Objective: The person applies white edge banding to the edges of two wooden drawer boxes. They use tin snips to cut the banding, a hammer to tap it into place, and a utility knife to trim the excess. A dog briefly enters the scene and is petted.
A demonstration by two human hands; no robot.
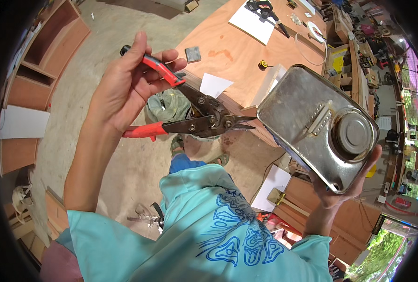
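The left hand (127, 80) is gripping the upper handle of the red-handled snips (211, 118) between thumb and fingers, while the lower handle is lying against the heel of the palm and the two handles are standing wide apart. The right hand (331, 199) is clasping the metal can (298, 98) by its lower right corner, holding it up so that, in this view, it is covering part of the near edge of the table (209, 37). The blades (241, 118) are pointing at the can's left edge; whether they are touching it cannot be told.

Because only one corner is being held, pressure at the opposite edge could be twisting the can out of the grasp. Smooth metal could be letting the blades skid, and a cut rim could be nicking the supporting fingers. With the lower handle barely supported by the palm, a hasty squeeze could be turning the snips sideways. Nothing is visibly bracing either piece against the table's edge, so a slip could be sending one toward the sandalled foot (177, 142) below.
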